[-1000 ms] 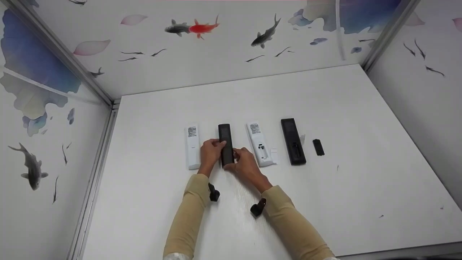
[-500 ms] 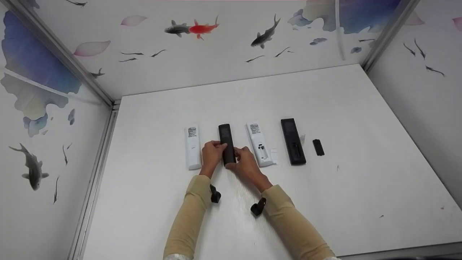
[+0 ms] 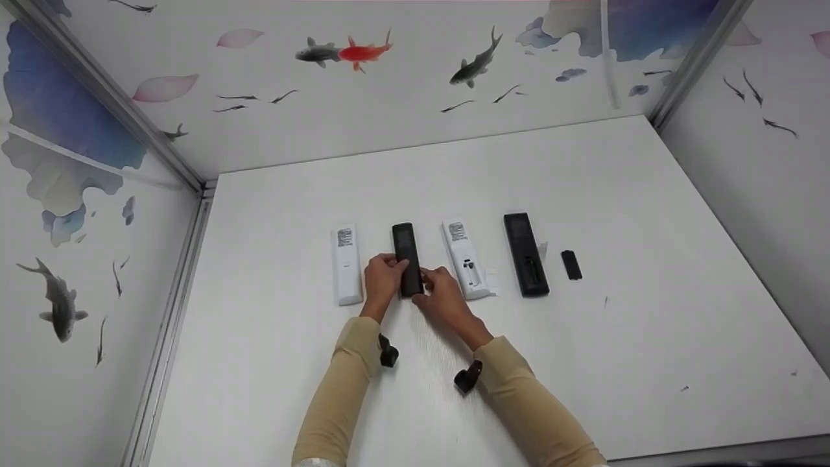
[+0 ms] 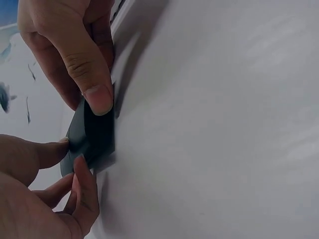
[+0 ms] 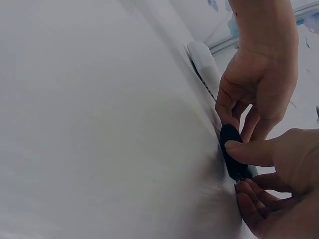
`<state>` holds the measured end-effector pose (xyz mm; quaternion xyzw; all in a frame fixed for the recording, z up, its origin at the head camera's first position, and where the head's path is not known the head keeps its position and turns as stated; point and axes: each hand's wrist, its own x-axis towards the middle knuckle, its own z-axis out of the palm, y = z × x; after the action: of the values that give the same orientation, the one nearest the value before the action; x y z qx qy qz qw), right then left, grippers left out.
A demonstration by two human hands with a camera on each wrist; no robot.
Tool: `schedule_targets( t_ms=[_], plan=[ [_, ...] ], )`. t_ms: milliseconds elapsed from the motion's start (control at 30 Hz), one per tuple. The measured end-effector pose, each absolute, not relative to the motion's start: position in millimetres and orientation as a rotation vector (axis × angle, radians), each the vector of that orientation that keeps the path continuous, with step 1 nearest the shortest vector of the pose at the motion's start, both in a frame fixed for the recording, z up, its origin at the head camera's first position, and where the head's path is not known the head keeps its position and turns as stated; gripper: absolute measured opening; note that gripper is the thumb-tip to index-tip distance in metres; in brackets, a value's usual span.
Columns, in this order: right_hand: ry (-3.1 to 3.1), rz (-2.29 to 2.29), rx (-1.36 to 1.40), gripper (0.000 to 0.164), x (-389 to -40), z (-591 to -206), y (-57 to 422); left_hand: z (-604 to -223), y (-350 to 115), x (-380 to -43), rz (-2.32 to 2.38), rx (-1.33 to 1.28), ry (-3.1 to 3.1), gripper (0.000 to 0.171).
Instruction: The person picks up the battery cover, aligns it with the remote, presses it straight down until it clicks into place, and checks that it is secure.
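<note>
Face and back details of the black remote control (image 3: 408, 259) are too dark to read. In the head view it lies on the white table between both hands, long side pointing away. My left hand (image 3: 382, 275) grips its left edge, thumb on top; in the left wrist view that thumb presses near the remote's edge (image 4: 97, 129). My right hand (image 3: 446, 295) holds the near right corner, thumb at the near end and fingers at the right side. In the right wrist view, the right fingertips (image 5: 241, 188) meet a small shiny bit that I cannot identify.
A white remote (image 3: 346, 266) lies left of the hands. To the right are a white remote with open battery bay (image 3: 465, 259), a black one with open bay (image 3: 526, 255) and a black battery cover (image 3: 571, 264). Printed panels (image 3: 402, 97) border the table.
The near end of the held black remote has shifted slightly to the right, and both hands have moved slightly right with it. The other remotes and the cover lie as before.
</note>
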<state>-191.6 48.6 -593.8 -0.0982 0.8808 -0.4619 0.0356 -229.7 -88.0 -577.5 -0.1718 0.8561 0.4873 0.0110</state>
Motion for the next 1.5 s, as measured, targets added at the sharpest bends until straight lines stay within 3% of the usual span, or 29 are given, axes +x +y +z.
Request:
schedule_targets(
  t_ms=[467,733,1100,1500],
  plan=[
    [2.748,-1.497,-0.475,0.032,-170.5,-561.0,88.4,-571.7,-65.1,-226.3,1.578,-0.385,2.806,0.029],
    [2.981,-1.446,-0.463,0.023,-173.3,-556.9,121.2,-565.7,-45.0,-226.0,1.763,-0.27,2.551,0.038],
    [3.014,-1.459,-0.388,0.028,-170.9,-576.4,168.9,-569.4,-4.6,-232.7,1.582,-0.275,2.64,0.04],
    [2.854,-1.179,-0.239,0.048,-164.5,-582.7,182.0,-566.8,22.7,-242.1,1.27,-0.395,2.68,0.06]
  ],
)
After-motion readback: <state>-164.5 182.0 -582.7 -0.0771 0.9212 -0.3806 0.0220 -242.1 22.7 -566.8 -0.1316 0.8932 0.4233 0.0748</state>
